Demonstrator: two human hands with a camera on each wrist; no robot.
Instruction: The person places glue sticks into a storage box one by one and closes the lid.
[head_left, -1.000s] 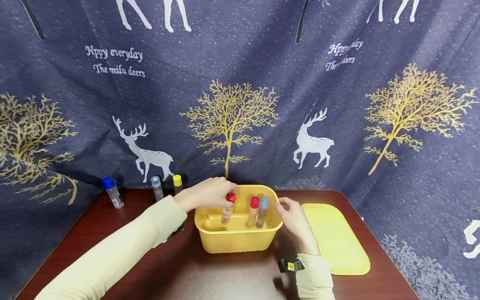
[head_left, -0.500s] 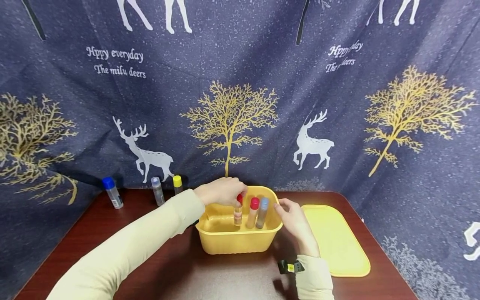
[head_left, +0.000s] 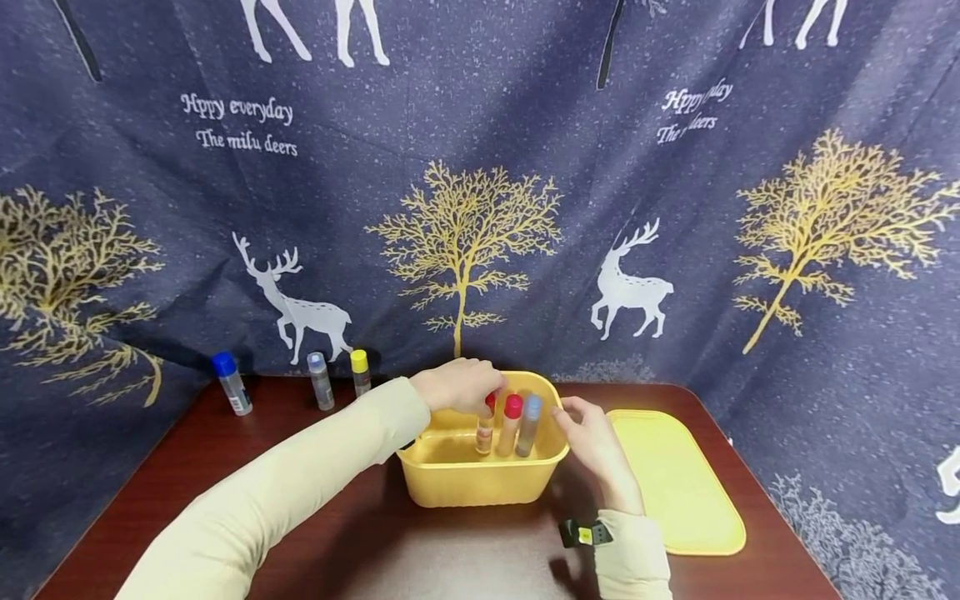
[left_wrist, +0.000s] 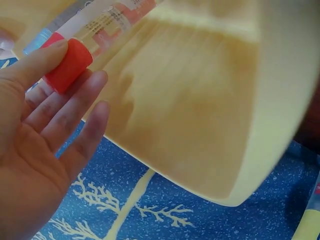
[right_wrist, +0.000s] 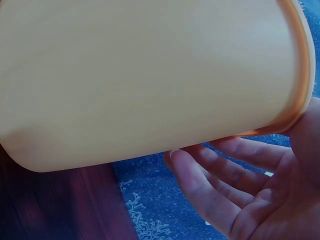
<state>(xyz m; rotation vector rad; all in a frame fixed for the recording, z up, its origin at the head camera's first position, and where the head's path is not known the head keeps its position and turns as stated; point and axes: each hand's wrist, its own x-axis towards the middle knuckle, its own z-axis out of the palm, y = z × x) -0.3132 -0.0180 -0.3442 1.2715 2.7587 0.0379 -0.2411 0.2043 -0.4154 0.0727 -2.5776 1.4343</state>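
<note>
A small clear bottle [head_left: 485, 435] with a red cap stands in the yellow bin [head_left: 480, 485], its cap held between the thumb and fingers of my left hand [head_left: 461, 386]. The left wrist view shows that red cap [left_wrist: 70, 65] in the fingers, with printed text on the clear body. Just right of it in the bin are another red-capped bottle [head_left: 510, 427] and a light-blue-capped bottle [head_left: 528, 425], both upright and leaning slightly. My right hand [head_left: 592, 437] grips the bin's right rim; the right wrist view shows its fingers [right_wrist: 200, 185] along the outer wall.
A yellow lid [head_left: 678, 483] lies flat on the dark red table [head_left: 360, 525] at the right. At the back left stand a blue-capped bottle [head_left: 234, 387], a clear-capped bottle [head_left: 321, 385] and a yellow-capped bottle [head_left: 361, 375]. A patterned cloth [head_left: 480, 108] hangs behind.
My left hand has moved right with the red-capped bottle, from the bin's left part to beside the other two bottles. The right hand has stayed on the rim.
</note>
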